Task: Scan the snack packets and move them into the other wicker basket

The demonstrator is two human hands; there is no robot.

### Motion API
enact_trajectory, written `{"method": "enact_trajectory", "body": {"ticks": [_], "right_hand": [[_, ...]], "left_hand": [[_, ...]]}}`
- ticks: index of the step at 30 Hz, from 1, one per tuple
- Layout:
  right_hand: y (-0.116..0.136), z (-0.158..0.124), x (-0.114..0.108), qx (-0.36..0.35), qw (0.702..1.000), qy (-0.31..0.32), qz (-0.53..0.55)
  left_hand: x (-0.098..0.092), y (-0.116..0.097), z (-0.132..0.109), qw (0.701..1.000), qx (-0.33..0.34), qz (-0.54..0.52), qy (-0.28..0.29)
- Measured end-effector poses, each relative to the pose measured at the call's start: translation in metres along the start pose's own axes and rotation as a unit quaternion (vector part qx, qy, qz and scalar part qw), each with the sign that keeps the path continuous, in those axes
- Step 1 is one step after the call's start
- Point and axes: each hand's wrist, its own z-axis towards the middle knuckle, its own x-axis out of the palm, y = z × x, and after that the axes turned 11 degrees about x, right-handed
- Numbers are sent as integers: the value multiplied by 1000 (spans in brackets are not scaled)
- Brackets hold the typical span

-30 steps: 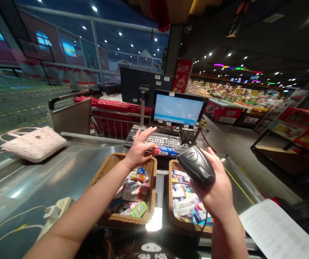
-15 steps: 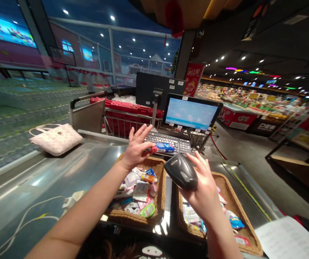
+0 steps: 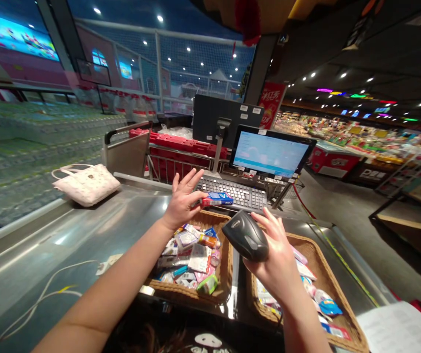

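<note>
My left hand [image 3: 184,200] pinches one end of a small blue and red box [image 3: 217,198] between thumb and finger, its other fingers raised and spread. The box is held just in front of the keyboard [image 3: 242,192]. Wrapped in my right hand [image 3: 275,247] is a black barcode scanner [image 3: 245,235], its head pointing left toward the box. Below my left hand stands a wicker basket [image 3: 227,252] full of small packets, tubes and boxes. A second wicker basket [image 3: 337,289] with packets and tubes lies under my right forearm, which hides part of it.
A lit monitor [image 3: 269,153] and the back of another screen [image 3: 210,117] stand beyond the keyboard. On the metal counter [image 3: 140,211] at left are a pale handbag [image 3: 89,185] and a white cable [image 3: 44,289]. Printed paper [image 3: 398,326] lies at lower right.
The view has shifted slightly, so the surroundings sit a little farther right. My left hand and the box are slightly farther left in view; both hands keep their holds.
</note>
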Motion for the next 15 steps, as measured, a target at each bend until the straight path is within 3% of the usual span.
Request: {"method": "enact_trajectory", "body": {"ticks": [15], "right_hand": [[10,-3,11,16,999,35,18]], "left_hand": [[0,9,-35,999,-40,-10,32]]}}
